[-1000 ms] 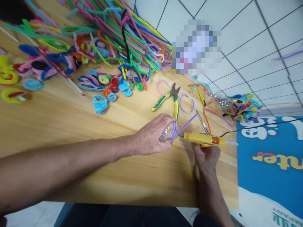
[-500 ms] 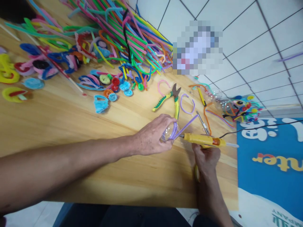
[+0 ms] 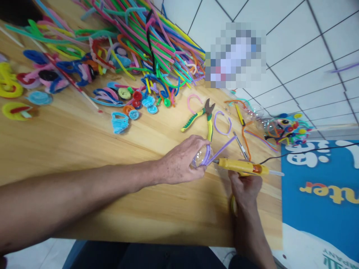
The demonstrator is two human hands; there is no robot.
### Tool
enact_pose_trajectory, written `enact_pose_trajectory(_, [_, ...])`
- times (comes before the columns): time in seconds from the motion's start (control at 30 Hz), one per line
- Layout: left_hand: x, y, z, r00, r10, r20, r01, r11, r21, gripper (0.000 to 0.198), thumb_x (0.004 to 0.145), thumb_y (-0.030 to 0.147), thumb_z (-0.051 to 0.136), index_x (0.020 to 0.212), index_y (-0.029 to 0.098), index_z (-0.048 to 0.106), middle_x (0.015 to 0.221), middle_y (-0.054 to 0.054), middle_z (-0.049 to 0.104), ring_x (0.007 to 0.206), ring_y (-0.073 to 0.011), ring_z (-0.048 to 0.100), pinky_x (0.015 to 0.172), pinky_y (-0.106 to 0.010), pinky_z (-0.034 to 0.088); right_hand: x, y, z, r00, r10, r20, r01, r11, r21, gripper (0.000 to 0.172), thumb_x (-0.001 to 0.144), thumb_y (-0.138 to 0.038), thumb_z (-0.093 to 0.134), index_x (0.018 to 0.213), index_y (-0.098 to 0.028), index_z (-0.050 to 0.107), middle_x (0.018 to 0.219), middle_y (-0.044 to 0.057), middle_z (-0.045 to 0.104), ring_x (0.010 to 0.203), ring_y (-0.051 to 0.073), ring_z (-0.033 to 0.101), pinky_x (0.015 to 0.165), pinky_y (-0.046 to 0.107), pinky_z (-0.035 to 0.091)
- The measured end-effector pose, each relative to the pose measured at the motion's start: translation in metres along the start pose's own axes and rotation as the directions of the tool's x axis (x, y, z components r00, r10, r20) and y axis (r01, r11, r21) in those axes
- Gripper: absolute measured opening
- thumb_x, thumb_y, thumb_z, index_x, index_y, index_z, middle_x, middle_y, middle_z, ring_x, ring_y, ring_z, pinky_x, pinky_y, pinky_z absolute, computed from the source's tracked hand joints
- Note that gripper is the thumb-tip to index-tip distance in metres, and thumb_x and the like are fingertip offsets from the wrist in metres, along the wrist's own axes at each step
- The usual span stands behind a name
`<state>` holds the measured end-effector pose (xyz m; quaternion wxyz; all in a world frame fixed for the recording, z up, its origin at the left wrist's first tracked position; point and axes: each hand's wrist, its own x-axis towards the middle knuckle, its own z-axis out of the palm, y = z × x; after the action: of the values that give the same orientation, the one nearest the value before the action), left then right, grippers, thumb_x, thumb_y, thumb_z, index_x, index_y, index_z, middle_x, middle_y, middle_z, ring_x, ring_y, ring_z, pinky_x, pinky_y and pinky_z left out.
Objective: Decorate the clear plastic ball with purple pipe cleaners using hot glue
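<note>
My left hand (image 3: pixel 186 158) is closed around a clear plastic ball (image 3: pixel 199 157) above the wooden table. A purple pipe cleaner (image 3: pixel 223 149) wraps over the ball, its loose end sticking out to the upper right. My right hand (image 3: pixel 245 186) grips a yellow hot glue gun (image 3: pixel 238 165) with a glue stick protruding from its back. The gun's nozzle points left, at or very close to the purple pipe cleaner; whether they touch I cannot tell. Just beyond my left hand lie pliers (image 3: pixel 209 108) with green and yellow handles, beside a curled purple pipe cleaner (image 3: pixel 230 129).
A heap of colourful pipe cleaners (image 3: pixel 157 41) covers the table's back, with coiled pieces (image 3: pixel 134 101) in front. A pen-like tool (image 3: pixel 240 145) and a yellow cutter (image 3: pixel 240 114) lie right of the pliers. The gun's black cord (image 3: pixel 291 152) runs right, past a blue printed board (image 3: pixel 316 186).
Hardly anything differs. The glue gun's nozzle stays by the purple pipe cleaner, and both hands keep their hold; the whole view has shifted very slightly.
</note>
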<state>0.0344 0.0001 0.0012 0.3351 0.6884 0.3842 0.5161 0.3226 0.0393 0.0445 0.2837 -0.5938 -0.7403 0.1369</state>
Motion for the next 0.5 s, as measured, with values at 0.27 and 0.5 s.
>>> enact_pose_trajectory(0.27, [0.0000,0.0001,0.0012,0.999,-0.036,0.018,0.036,0.999,-0.001,0.061,0.090,0.019,0.071,0.146,0.024,0.047,0.144,-0.017,0.065,0.142,-0.0344,0.064,0.121,-0.061,0.058,-0.0007,0.0005,-0.0005,1.000,-0.026,-0.011,0.026,1.000,0.017,0.007,0.081,-0.028,0.073,0.081,-0.023,0.078,0.080,0.004,0.079,0.073,0.023,0.074,0.072,0.035,0.061])
enact_pose_trajectory(0.5, [-0.0008,-0.0007,0.0006,1.000,-0.009,0.007,0.009,1.000,0.007,0.058,0.093,0.021,0.069,0.147,0.021,0.046,0.143,-0.019,0.065,0.141,-0.0358,0.064,0.119,-0.061,0.059,-0.0005,0.0049,0.0008,0.999,-0.028,-0.028,0.029,0.999,0.035,0.005,0.080,-0.025,0.074,0.082,-0.022,0.077,0.079,0.004,0.077,0.070,0.022,0.073,0.071,0.034,0.061])
